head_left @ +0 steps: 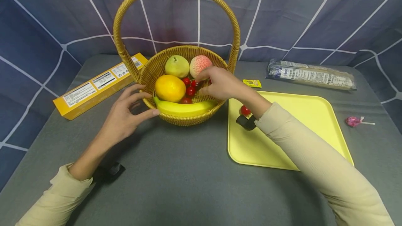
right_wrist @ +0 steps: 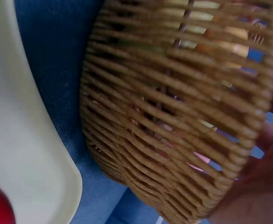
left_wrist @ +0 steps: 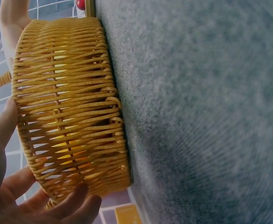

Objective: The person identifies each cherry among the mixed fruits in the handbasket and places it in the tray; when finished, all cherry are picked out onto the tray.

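A woven basket (head_left: 185, 119) with a tall arched handle holds a green pear (head_left: 177, 66), a pink peach (head_left: 200, 65), a yellow mango (head_left: 170, 88), a banana (head_left: 185, 108) and several red cherries (head_left: 190, 90). My left hand (head_left: 124, 111) holds the basket's front left side, thumb at the front, fingers spread along the wall; the left wrist view shows fingertips (left_wrist: 80, 191) on the weave. Over the basket's right rim reaches my right hand (head_left: 218, 83), thumb and forefinger pinching a cherry (head_left: 193, 83) low among the fruit. The right wrist view mostly shows the basket's outer wall (right_wrist: 174, 93).
A yellow tray (head_left: 292, 128) lies at right beneath my forearm, with a cherry (head_left: 245, 110) on it. Behind it are a small yellow packet (head_left: 252, 83) and a long plastic package (head_left: 311, 75). A lollipop (head_left: 354, 121) lies far right, and an orange box (head_left: 97, 88) is left.
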Action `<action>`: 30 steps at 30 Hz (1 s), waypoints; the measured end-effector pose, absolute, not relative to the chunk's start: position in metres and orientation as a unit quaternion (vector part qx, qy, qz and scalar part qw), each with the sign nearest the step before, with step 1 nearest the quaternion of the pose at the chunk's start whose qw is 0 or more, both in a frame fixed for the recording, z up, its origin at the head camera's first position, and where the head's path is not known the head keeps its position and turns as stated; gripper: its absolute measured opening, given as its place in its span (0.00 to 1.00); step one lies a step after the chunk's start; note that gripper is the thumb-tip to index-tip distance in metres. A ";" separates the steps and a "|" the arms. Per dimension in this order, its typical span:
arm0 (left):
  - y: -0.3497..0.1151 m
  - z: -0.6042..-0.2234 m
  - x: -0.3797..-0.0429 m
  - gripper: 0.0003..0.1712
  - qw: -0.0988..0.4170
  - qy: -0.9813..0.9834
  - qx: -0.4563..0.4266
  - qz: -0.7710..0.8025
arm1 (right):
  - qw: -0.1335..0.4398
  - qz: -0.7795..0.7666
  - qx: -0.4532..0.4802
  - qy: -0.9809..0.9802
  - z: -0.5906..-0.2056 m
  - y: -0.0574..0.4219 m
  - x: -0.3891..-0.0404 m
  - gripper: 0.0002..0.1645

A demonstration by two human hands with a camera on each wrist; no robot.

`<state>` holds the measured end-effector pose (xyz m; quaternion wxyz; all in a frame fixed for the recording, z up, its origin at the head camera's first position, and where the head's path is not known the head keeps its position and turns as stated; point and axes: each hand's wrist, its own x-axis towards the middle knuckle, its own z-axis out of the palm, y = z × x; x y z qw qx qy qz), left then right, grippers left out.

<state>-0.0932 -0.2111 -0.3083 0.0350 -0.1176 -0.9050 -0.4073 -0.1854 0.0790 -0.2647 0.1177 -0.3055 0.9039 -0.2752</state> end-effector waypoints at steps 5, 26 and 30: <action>-0.210 -0.308 -0.093 0.27 0.037 -0.905 -0.118 -0.407 | 0.144 -0.270 -0.296 0.905 -0.263 0.078 -0.194 0.17; -0.212 -0.308 -0.091 0.27 0.039 -0.903 -0.125 -0.409 | 0.156 -0.184 -0.321 0.916 -0.265 0.075 -0.199 0.24; -0.211 -0.309 -0.092 0.26 0.039 -0.902 -0.128 -0.411 | 0.171 -0.139 -0.289 0.931 -0.264 0.072 -0.198 0.24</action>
